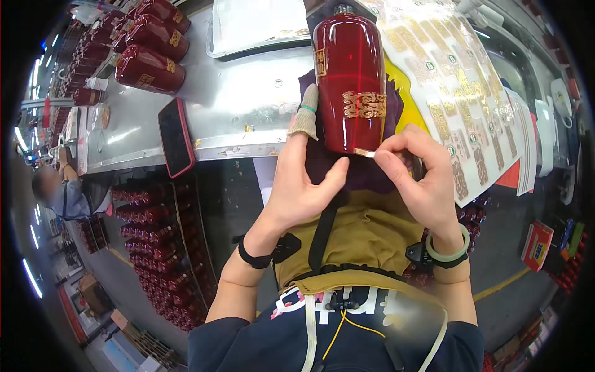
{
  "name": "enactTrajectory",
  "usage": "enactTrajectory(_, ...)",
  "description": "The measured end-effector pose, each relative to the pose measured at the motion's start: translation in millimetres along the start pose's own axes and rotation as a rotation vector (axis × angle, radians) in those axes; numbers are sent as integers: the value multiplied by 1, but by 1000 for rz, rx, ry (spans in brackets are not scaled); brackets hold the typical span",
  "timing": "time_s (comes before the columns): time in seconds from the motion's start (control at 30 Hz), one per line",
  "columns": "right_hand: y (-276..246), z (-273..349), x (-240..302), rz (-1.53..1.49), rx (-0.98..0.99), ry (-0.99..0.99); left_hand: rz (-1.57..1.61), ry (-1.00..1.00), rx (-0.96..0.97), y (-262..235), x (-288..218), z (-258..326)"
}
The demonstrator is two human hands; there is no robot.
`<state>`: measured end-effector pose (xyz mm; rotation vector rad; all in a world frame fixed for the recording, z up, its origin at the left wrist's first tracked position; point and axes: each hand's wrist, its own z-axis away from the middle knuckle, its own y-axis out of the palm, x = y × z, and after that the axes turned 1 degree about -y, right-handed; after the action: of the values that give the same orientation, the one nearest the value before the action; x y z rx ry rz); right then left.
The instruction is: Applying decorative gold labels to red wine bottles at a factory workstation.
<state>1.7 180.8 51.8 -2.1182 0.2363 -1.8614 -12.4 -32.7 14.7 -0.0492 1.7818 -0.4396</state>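
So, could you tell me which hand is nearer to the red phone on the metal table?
Left. The left hand is just right of the red phone, beside the red bottle; the right hand lies beyond the bottle's base.

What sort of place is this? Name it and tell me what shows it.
Probably a bottle-decorating workshop: a red bottle lies on a metal workbench, sheets of gold stickers beside it, and crates of red bottles on the floor.

I see a bottling factory line: a long metal workbench [248, 105], many identical red bottles [149, 62], sheets of gold labels [446, 93], crates of bottles [161, 248] on the floor
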Motion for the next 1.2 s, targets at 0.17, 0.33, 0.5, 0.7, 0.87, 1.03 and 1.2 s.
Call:
enactTrajectory(0.17,0,-2,-3,52,-5,-5,321,-126,-76,9,-8,-1)
enactTrajectory(0.33,3,-3,1,53,-15,37,274,-115,-116,16,-5,-1)
enactTrajectory(0.5,2,-4,-1,38,-46,89,283,-141,-115,15,-7,0)
enactTrajectory(0.7,4,-5,-1,58,-50,52,257,-118,-101,16,-4,1)
enactTrajectory(0.87,4,-5,1,77,-55,51,345,-168,-96,15,-5,1)
enactTrajectory(1.03,4,-6,1,81,-55,50,363,-169,-77,15,-4,3)
enactTrajectory(1.2,3,-6,0,75,-49,46,286,-132,-86,17,-3,3)
